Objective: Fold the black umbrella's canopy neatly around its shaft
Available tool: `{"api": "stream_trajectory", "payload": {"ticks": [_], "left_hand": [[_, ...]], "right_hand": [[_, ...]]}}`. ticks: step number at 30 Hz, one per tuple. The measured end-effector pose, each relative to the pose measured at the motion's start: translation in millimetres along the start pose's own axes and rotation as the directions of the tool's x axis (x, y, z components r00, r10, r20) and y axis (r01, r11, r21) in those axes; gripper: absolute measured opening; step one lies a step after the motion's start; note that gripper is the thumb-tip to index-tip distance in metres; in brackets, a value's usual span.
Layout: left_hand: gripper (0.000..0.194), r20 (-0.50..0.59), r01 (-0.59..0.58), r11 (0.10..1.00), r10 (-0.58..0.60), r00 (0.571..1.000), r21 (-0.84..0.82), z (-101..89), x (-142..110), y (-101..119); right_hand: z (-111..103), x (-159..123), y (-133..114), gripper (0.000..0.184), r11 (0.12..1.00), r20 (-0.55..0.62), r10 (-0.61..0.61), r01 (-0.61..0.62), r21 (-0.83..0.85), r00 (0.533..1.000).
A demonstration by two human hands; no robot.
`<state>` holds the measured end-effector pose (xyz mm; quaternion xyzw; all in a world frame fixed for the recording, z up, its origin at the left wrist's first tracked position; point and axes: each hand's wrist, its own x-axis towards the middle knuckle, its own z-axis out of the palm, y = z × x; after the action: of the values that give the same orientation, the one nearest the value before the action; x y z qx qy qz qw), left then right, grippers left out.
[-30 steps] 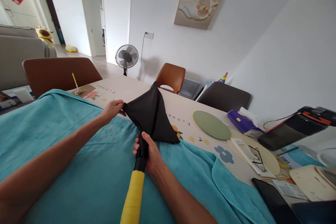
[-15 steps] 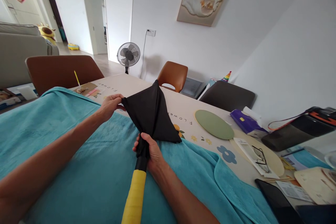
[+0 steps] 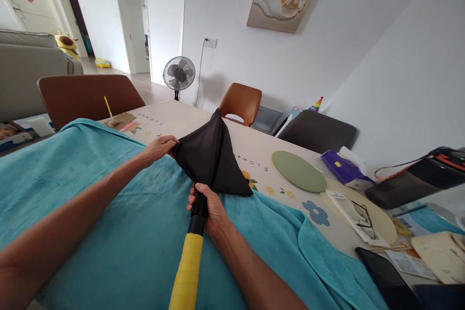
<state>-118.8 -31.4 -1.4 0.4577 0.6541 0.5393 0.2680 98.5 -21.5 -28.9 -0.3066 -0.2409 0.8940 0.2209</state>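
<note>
A black umbrella point(image 3: 207, 152) with loosely folded fabric points away from me, its yellow-wrapped handle point(image 3: 187, 271) running down to the bottom edge of the view. My right hand point(image 3: 209, 208) is closed around the black gathered part just above the yellow wrap. At the canopy's left corner, my left hand point(image 3: 162, 149) pinches the fabric edge and holds it out sideways. The right corner of the fabric hangs free over the table. Under both arms a teal blanket point(image 3: 109, 237) is spread across the near side of the table.
On the right of the table point(image 3: 250, 147) lie a green oval mat point(image 3: 300, 171), a purple tissue pack point(image 3: 341, 167), glasses point(image 3: 363, 215) on a paper, a dark phone point(image 3: 387, 276) and a black bottle bag point(image 3: 403, 184). Chairs and a fan point(image 3: 179, 73) stand beyond.
My left hand and the fabric corner it pinches have shifted slightly right and down, closer to the shaft. My right hand keeps its hold in nearly the same place.
</note>
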Motion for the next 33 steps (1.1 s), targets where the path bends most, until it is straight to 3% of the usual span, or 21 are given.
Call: {"api": "stream_trajectory", "payload": {"ticks": [5,11,15,19,28,31,33], "left_hand": [[0.034,-0.021,-0.084,0.909,0.101,0.995,0.409,4.5,-4.5,4.4],[0.028,0.196,-0.158,0.770,0.043,0.980,0.618,4.3,-2.1,-8.6],[0.024,0.247,-0.220,0.627,0.045,0.968,0.747,2.5,1.0,-19.5],[0.024,0.283,-0.258,0.519,0.033,0.959,0.815,1.9,-0.6,-18.8],[0.028,0.288,-0.254,0.371,-0.037,0.957,0.893,1.8,-3.9,-14.1],[0.022,0.314,-0.332,0.335,0.108,0.943,0.882,3.3,-9.0,-5.4],[0.020,0.344,-0.416,0.361,0.249,0.906,0.835,8.9,-13.4,3.2]], "right_hand": [[-0.9,1.0,-0.1,0.014,1.000,0.012,0.017,-0.017,-0.001,1.000],[0.3,0.4,-0.5,0.015,1.000,0.009,0.011,-0.012,0.026,1.000],[0.0,0.4,-0.5,0.017,1.000,0.019,0.016,-0.016,0.025,1.000],[-1.0,0.8,-1.5,0.018,0.999,0.027,0.029,-0.030,0.031,0.999],[-2.4,2.7,-2.4,0.019,0.997,0.030,0.064,-0.065,0.028,0.997],[-1.3,2.0,-2.0,0.017,0.999,0.023,0.050,-0.050,0.018,0.999],[-0.6,1.5,-2.0,0.015,0.999,0.023,0.035,-0.036,0.023,0.999]]}}
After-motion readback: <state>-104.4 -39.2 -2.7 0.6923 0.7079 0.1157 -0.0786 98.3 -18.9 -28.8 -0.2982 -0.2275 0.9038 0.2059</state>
